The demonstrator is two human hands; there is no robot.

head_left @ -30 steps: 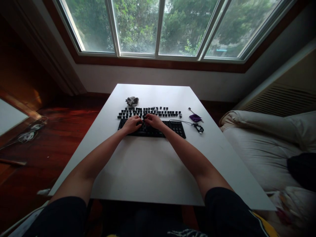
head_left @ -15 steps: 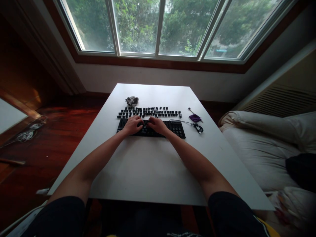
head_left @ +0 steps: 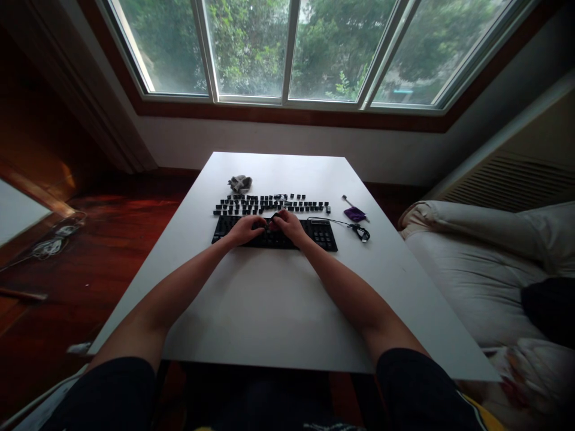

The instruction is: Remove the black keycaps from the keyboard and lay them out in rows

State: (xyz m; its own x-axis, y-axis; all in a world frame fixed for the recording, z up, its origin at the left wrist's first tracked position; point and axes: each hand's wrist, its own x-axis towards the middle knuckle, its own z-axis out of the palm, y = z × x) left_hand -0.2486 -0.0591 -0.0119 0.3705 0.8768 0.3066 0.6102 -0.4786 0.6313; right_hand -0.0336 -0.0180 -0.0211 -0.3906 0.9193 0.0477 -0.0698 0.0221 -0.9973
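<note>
A black keyboard (head_left: 318,238) lies flat on the white table (head_left: 287,299), partly covered by my hands. My left hand (head_left: 246,230) is over its left-middle part, with the fingers curled inward; whatever may be between them is hidden. Close by on the right, my right hand (head_left: 290,227) is closed, thumb and fingertips pinched around a small black keycap (head_left: 274,216) just above the keyboard. The two sets of fingertips nearly meet. Behind the keyboard stand rows of loose black keycaps (head_left: 309,207).
A grey crumpled cloth (head_left: 240,184) lies behind the keycaps at left. To the right are a purple cloth-like item (head_left: 354,214), a small brush-like stick (head_left: 347,199) and a coiled black cable (head_left: 359,232). A padded sofa (head_left: 471,263) borders the table's right side.
My left hand has shifted slightly down and toward the right. My right hand's fingertips have risen a little, and a small black keycap shows in them.
</note>
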